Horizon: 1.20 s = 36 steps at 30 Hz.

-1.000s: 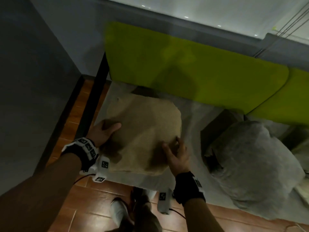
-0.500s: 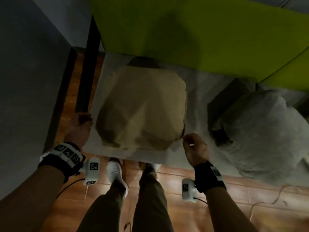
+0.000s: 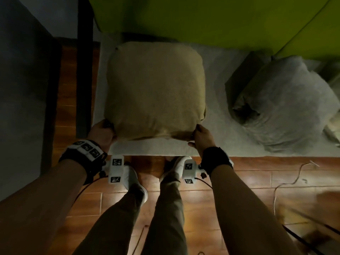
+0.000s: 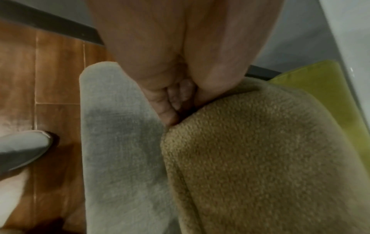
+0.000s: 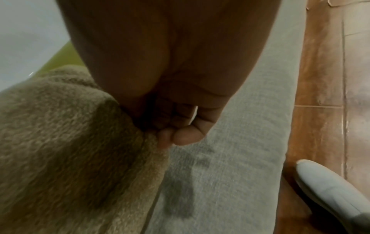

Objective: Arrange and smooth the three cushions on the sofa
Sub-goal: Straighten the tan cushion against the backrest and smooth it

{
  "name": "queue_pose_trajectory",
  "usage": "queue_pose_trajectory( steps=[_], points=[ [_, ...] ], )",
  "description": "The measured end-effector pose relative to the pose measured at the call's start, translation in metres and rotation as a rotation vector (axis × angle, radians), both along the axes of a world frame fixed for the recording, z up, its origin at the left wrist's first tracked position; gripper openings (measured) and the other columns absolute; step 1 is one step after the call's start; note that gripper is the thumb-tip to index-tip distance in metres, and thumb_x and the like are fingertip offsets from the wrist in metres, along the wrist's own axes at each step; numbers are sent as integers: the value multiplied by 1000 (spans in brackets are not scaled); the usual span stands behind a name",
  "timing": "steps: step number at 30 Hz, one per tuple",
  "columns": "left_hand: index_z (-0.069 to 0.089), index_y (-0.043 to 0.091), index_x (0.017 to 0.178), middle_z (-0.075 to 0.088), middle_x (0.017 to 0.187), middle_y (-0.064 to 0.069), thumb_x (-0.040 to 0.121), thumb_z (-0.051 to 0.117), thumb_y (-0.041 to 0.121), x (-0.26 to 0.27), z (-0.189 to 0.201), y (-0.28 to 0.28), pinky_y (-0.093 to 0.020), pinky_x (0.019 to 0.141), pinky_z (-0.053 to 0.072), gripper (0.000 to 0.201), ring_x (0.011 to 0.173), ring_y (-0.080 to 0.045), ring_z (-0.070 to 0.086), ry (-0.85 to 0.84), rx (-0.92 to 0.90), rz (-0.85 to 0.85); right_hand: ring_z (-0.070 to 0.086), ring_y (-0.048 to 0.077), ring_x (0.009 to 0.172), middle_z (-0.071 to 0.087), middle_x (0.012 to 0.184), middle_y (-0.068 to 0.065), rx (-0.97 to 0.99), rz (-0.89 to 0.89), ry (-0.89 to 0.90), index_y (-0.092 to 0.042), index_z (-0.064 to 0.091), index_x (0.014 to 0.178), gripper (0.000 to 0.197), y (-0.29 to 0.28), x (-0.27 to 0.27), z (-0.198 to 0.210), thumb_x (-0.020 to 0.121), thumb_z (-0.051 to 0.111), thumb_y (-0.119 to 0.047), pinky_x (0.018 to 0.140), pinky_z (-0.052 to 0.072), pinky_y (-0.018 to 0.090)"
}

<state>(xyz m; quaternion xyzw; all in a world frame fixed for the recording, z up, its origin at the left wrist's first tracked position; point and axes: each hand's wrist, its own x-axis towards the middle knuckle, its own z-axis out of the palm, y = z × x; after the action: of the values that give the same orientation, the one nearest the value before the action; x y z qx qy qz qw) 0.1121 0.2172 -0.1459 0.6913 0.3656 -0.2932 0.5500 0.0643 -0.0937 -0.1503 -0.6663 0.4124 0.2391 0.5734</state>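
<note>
1. The sofa filled the head view: a grey seat with a lime-green backrest behind it, standing on a reddish wood-plank floor beside a dark grey wall. Only that view took in the whole seat and both arms at once.
2. The tan cushion lay flat on the left end of the seat, its far edge near the backrest and its near edge just short of the seat's front lip.
3. A grey cushion sat crumpled well to the right of the tan one. At the far right edge something pale showed, too cropped to tell what it was.
4. The left hand had its grip at the tan cushion's near-left corner. The left wrist view showed what the head view hid: curled fingers tucked in against the nubbly fabric, grasping the corner.
5. The right hand had its grip at the near-right corner. The right wrist view showed its fingertips pinching the corner seam just above the seat.
6. The cushion thus lay ahead of and between the two grips.
7. The person's pale shoes stood on the floor against the seat front, and a thin cable trailed over the planks to the right.
</note>
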Motion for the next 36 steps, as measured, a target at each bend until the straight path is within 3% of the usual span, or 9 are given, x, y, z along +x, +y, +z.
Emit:
queue_pose_trajectory(
  steps=[5, 7, 11, 13, 17, 21, 26, 30, 36],
  points=[
    [59, 0, 123, 59, 128, -19, 97, 45, -7, 3, -3, -1, -34, 80, 55, 31, 83, -19, 59, 77, 56, -73, 62, 22, 80, 66, 103, 7, -121, 99, 76, -21, 53, 144, 52, -1, 6, -6, 95, 42, -4, 71, 53, 34],
    [64, 8, 99, 64, 123, -20, 96, 51, -4, 7, -1, -4, -42, 86, 54, 17, 97, -30, 61, 121, 58, -108, 60, 22, 83, 64, 112, 7, -84, 76, 64, -25, 52, 143, 55, -1, 7, -7, 94, 43, -2, 72, 51, 33],
    [59, 9, 90, 62, 109, -16, 98, 54, 5, 6, 4, -10, -39, 76, 49, 10, 90, -26, 57, 162, 51, -191, 63, 25, 95, 64, 116, 10, -167, 160, 26, -20, 60, 128, 35, -7, 12, -4, 98, 47, -9, 84, 56, 40],
    [59, 8, 93, 61, 109, -16, 98, 53, 4, 5, 5, -12, -39, 82, 53, 8, 99, -28, 58, 186, 48, -236, 65, 26, 101, 64, 111, 5, -218, 253, -17, -30, 58, 118, 25, -16, 9, -3, 99, 50, -17, 89, 57, 43],
    [63, 4, 97, 67, 110, -19, 94, 59, 0, 4, 2, -5, -36, 73, 61, 6, 92, -29, 66, 176, 131, -281, 69, 17, 87, 71, 100, -2, -272, 315, -63, -32, 62, 113, 15, -54, -21, 1, 99, 57, -28, 64, 50, 26],
    [59, 1, 118, 62, 119, -17, 98, 47, -3, -2, 5, -1, -47, 90, 53, 23, 106, -37, 62, 150, 135, -125, 68, 26, 91, 70, 96, 2, -369, 385, 24, -31, 61, 91, 11, -99, -52, -7, 97, 59, -40, 81, 59, 48],
    [50, 1, 131, 60, 126, -22, 102, 41, 7, -13, 16, 2, -50, 90, 51, 31, 114, -36, 59, 51, 102, 162, 71, 25, 95, 71, 111, 9, -153, 234, 17, -27, 63, 113, 17, -95, -43, -14, 98, 62, -34, 78, 61, 42],
    [55, 3, 128, 62, 124, -19, 102, 46, 20, -25, 25, -4, -51, 100, 49, 32, 113, -33, 60, -9, 41, 256, 67, 21, 92, 74, 98, 1, -59, 256, -7, -32, 68, 101, 12, -90, -40, -8, 101, 59, -39, 81, 55, 37],
    [54, 7, 112, 60, 104, -13, 101, 49, 6, -38, 35, 1, -45, 99, 50, 12, 91, -25, 62, -14, 137, 323, 68, 32, 92, 73, 97, 11, -422, 495, -89, -25, 71, 104, 25, -112, -52, -24, 102, 52, -41, 79, 53, 38]
  ],
)
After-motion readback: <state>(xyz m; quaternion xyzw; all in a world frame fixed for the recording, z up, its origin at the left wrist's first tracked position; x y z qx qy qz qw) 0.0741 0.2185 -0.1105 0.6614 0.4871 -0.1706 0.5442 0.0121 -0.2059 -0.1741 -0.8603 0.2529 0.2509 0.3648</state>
